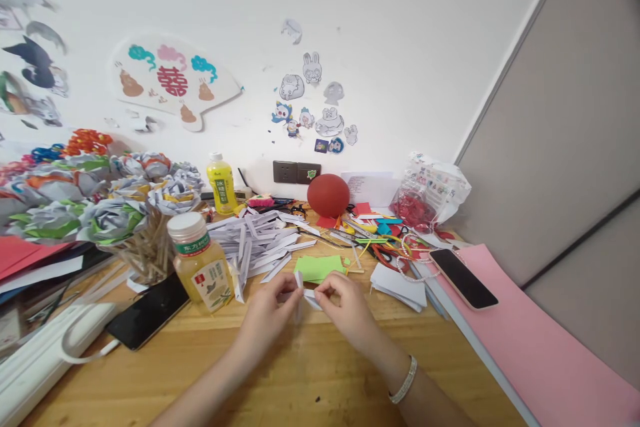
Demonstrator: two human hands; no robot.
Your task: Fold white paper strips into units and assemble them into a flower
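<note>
Above the front of the wooden desk, my left hand [273,310] pinches folded white paper strips [313,299] between thumb and fingers; one part stands up and another runs sideways. My right hand [347,307] has its thumb and fingertips closed on the sideways end. A bracelet circles the right wrist. Just behind the hands lies a stack of green paper [320,268]. To the left of it spreads a heap of folded white paper strips [260,240]. White paper sheets [399,285] are stacked to the right of my right hand.
A tea bottle [203,270] and a black phone [150,310] stand and lie at left, near paper flowers [113,217]. Behind are a yellow drink bottle [221,183] and red balloon [329,195]. Another phone [464,278] rests on pink paper [545,330].
</note>
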